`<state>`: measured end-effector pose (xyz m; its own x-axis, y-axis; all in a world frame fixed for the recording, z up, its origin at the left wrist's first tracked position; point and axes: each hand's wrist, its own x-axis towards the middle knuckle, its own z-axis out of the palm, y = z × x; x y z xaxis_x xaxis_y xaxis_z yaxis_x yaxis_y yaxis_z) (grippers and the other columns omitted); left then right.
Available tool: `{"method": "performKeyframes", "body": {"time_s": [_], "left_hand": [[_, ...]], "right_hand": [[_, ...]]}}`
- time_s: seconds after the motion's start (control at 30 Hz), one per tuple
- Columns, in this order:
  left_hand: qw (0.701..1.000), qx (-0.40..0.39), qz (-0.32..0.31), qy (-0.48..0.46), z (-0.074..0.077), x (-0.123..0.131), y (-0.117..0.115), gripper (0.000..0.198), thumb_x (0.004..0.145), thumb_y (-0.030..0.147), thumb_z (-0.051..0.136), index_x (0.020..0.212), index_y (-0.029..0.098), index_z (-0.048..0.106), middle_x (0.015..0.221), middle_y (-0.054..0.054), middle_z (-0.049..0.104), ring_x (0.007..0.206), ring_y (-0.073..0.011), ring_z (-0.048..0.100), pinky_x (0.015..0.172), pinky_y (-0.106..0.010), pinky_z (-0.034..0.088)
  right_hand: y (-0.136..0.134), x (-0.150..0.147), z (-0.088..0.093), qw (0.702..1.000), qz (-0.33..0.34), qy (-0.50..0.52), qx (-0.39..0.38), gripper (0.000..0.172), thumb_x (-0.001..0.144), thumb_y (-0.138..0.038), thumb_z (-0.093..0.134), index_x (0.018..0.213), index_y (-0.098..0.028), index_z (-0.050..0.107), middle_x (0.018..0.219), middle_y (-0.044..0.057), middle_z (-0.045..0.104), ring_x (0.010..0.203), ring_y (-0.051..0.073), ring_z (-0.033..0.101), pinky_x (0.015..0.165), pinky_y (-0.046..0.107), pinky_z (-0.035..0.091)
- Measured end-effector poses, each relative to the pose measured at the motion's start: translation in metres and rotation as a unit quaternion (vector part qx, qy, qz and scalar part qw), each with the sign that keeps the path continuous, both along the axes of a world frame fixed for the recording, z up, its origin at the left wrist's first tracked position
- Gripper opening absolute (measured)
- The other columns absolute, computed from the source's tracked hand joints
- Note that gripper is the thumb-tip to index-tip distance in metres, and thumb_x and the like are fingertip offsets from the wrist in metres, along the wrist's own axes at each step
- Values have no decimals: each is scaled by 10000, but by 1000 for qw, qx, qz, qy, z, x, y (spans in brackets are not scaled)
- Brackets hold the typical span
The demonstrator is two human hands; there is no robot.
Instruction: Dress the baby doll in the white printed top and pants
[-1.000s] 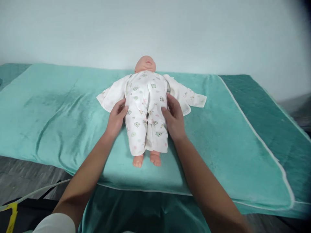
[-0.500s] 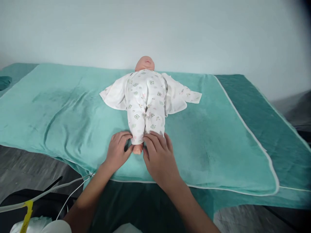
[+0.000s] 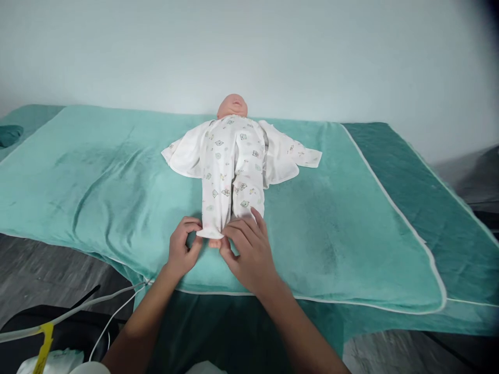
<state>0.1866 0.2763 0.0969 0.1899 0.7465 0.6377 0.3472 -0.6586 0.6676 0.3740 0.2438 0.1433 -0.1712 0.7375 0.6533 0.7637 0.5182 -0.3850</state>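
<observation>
A baby doll (image 3: pixel 233 106) lies on its back, its head by the wall and its feet toward me. White patterned baby trousers (image 3: pixel 218 171) cover its body and legs, while a white baby top (image 3: pixel 280 153) spreads out at both sides. My left hand (image 3: pixel 184 248) pinches the left edge of a trouser cuff near the doll's foot (image 3: pixel 214 243). On the cuff's other edge, my right hand (image 3: pixel 249 250) has its thumb and fingers closed. Between them the cuff is pulled wide, and only the toes show below it. The other foot is hidden behind my right hand.
A light green blanket (image 3: pixel 331 249) with white piping covers the table over a darker green cloth (image 3: pixel 444 223). A white wall (image 3: pixel 249 47) stands behind. At lower left are a pale cable (image 3: pixel 89 301), a yellow tag (image 3: pixel 43 348) and a black chair-like object (image 3: pixel 23 322).
Both hands have moved a little left and down, stretching the trouser cuff wider and further over the foot. Less of the foot shows now.
</observation>
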Motion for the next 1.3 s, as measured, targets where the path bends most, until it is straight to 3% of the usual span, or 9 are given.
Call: {"method": "performKeyframes", "body": {"time_s": [0.13,0.27,0.43,0.57,0.67,0.87,1.03,1.2,1.3], "left_hand": [[999,-9,-26,-27,-6,-7,-3,142,915,89,548,967,218,579,909,-23,631,814,-152,608,709,-287,492],[993,-73,-52,-71,-10,-11,-3,97,949,177,554,979,222,634,885,-38,645,823,-178,614,717,-320,490],[988,-122,-23,-96,-12,-11,-2,78,964,248,602,969,219,674,843,-36,658,809,-178,619,706,-314,484],[984,-143,-22,-101,-13,-10,-2,85,976,260,603,972,219,677,825,-21,656,758,-158,603,684,-299,468],[981,-154,-10,-119,-15,-11,-3,102,984,278,602,950,219,678,792,-5,645,700,-143,574,653,-287,449],[979,-163,2,-124,-16,-10,-4,136,984,310,609,918,216,679,755,1,638,678,-141,562,636,-282,438],[979,-163,6,-122,-15,-9,-3,170,982,343,612,896,212,679,733,-4,629,673,-147,559,636,-293,438],[977,-178,7,-121,-16,-10,-3,193,984,367,603,898,214,684,735,-12,634,676,-154,561,638,-302,443],[978,-172,16,-118,-16,-10,-3,200,976,379,611,884,216,681,728,-11,637,669,-156,561,632,-301,445]], "right_hand": [[-12,1,-2,999,36,37,-16,174,899,-74,606,984,-224,583,886,1,705,882,172,664,1180,521,427],[-17,25,-11,992,53,114,-21,274,901,-29,577,1072,-243,595,989,26,706,975,184,674,1120,507,489],[-12,57,-35,981,-112,148,-55,328,907,-80,587,1203,-221,574,1182,121,640,1120,247,635,918,447,569],[-3,57,-47,979,-151,85,-104,238,902,-155,626,1132,-216,617,1119,112,683,1039,278,631,876,461,527],[0,52,-41,980,-132,104,-101,148,930,-146,576,1034,-224,646,1015,73,715,944,245,635,828,413,500],[-14,55,-19,953,20,288,-95,104,988,-154,542,998,-232,610,836,8,657,731,154,628,660,305,499],[-18,58,-17,976,-26,204,-73,125,950,-126,594,998,-238,621,833,7,646,730,151,630,641,293,511],[-23,57,-10,992,5,129,-1,264,903,-64,607,1083,-253,648,894,37,655,784,175,640,648,314,528],[-21,56,-8,996,-15,86,-14,285,924,-95,621,1155,-256,664,986,71,662,852,197,648,713,360,560]]}}
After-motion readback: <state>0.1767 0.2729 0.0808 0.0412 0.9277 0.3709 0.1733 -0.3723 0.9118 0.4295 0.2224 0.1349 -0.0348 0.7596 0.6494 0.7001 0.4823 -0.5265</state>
